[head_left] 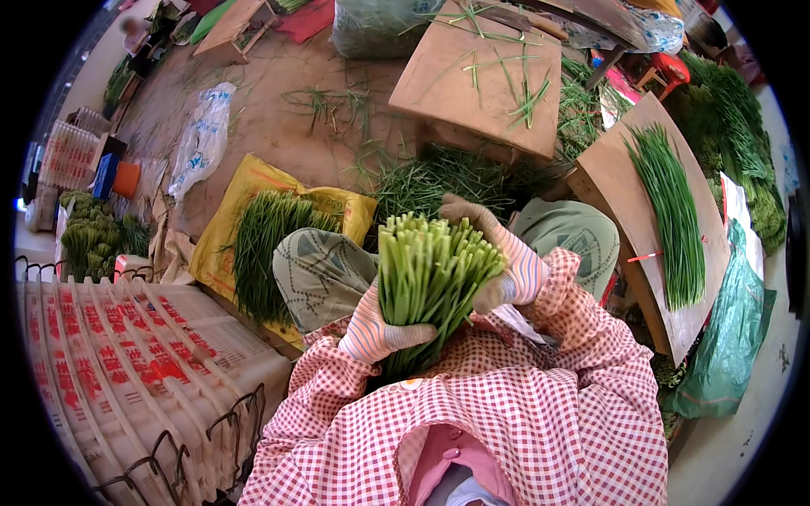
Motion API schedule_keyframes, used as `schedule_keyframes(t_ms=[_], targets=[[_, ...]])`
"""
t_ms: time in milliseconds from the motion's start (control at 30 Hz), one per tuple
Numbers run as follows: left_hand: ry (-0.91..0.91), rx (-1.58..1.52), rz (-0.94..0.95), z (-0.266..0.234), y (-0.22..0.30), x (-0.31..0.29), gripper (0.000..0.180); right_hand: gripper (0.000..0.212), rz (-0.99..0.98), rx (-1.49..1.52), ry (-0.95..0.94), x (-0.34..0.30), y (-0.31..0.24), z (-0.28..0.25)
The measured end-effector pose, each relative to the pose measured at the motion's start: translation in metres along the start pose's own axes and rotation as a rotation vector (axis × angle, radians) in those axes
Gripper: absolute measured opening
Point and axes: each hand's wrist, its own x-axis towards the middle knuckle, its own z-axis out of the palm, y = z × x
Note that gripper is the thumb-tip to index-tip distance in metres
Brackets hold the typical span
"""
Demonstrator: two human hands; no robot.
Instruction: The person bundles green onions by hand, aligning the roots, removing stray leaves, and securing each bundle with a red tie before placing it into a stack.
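Observation:
A thick bunch of garlic chives (pixel 426 274) stands upright in front of my chest, its pale stalk ends facing up. My left hand (pixel 381 327), in a striped knit glove, is closed round the lower left of the bunch, thumb across its front. My right hand (pixel 516 268), gloved alike, curls against the bunch's upper right side, with fingers behind the stalks and thumb low in front. To the left, a pile of chives (pixel 274 253) lies on a yellow sack (pixel 221 211). Loose leaves (pixel 439 181) lie heaped beyond my knees.
On the right, a wooden board (pixel 582 173) carries a chive bundle (pixel 668 211) with a red tie. A low wooden table (pixel 447 76) with scattered leaves stands ahead. White plastic crates (pixel 245 337) fill the near left. A green plastic bag (pixel 726 337) lies at right.

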Motion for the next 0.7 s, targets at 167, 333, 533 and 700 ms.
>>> schedule_keyframes(t_ms=[167,333,533,700], targets=[[-0.06,0.037,0.007,0.01,-0.001,0.001,0.092,0.133,-0.126,0.549,0.099,0.014,-0.002,0.031],[-0.151,0.207,-0.103,0.012,0.025,0.001,0.091,0.11,0.049,0.414,0.294,0.005,-0.032,0.044],[-0.148,0.202,-0.016,0.033,0.066,0.023,0.1,0.081,0.062,0.239,0.354,-0.007,-0.039,0.048],[-0.093,-0.013,0.011,0.014,0.008,0.033,0.053,0.085,0.066,0.202,0.234,-0.004,-0.035,0.063]])
